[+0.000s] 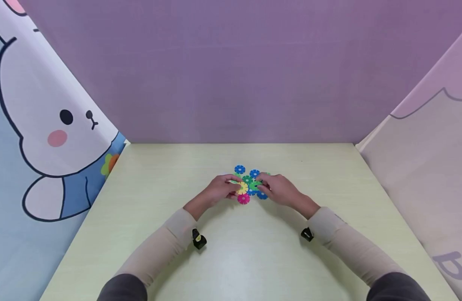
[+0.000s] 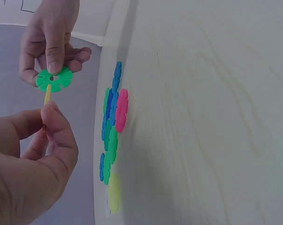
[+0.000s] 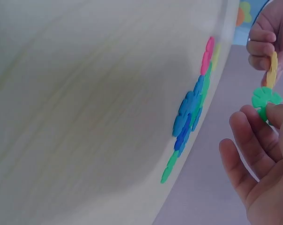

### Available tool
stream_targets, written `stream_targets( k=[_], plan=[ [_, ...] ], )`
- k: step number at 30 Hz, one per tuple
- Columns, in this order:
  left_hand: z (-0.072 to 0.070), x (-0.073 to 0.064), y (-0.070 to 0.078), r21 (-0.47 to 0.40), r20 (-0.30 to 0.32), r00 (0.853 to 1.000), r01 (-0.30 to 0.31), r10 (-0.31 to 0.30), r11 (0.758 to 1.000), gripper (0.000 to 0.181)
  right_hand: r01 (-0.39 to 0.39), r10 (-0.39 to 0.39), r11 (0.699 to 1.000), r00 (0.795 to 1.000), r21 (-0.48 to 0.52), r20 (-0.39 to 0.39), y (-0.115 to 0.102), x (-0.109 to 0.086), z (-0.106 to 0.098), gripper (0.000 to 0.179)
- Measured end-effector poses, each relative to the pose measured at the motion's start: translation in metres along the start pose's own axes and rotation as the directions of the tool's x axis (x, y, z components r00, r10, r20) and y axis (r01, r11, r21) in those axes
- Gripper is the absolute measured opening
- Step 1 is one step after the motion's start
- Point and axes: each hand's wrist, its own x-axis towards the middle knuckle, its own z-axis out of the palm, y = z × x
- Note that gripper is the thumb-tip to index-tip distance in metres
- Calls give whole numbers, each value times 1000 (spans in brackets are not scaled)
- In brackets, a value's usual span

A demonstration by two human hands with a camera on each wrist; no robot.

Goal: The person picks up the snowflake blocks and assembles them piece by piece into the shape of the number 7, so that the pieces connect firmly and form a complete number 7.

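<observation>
Above the table, my left hand (image 1: 219, 189) pinches a yellow snowflake disc (image 1: 242, 188) between thumb and fingers. My right hand (image 1: 281, 189) pinches a green snowflake disc (image 2: 64, 83), its thumb pressed on the face. The two slotted discs meet at their edges, the yellow one turned crosswise to the green in both wrist views. Behind and below them lies a cluster of more discs, among them a pink disc (image 1: 244, 200) and a blue disc (image 1: 240, 169). Fingers partly cover that cluster in the head view.
The discs lie flat on a pale wood-grain table (image 1: 246, 259). A purple wall (image 1: 238, 75) rises along the far edge. Printed cloth panels flank both sides, the left one with a cartoon rabbit (image 1: 39, 113). A small black camera (image 1: 199, 239) hangs under the left wrist.
</observation>
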Motion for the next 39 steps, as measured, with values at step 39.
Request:
stream_targets(
  k=[39],
  plan=[
    [13,11,13,-165,-61,993,87,-98,982,23,165,-172,981,982,-99,-75,-7,9,-2,10]
  ],
)
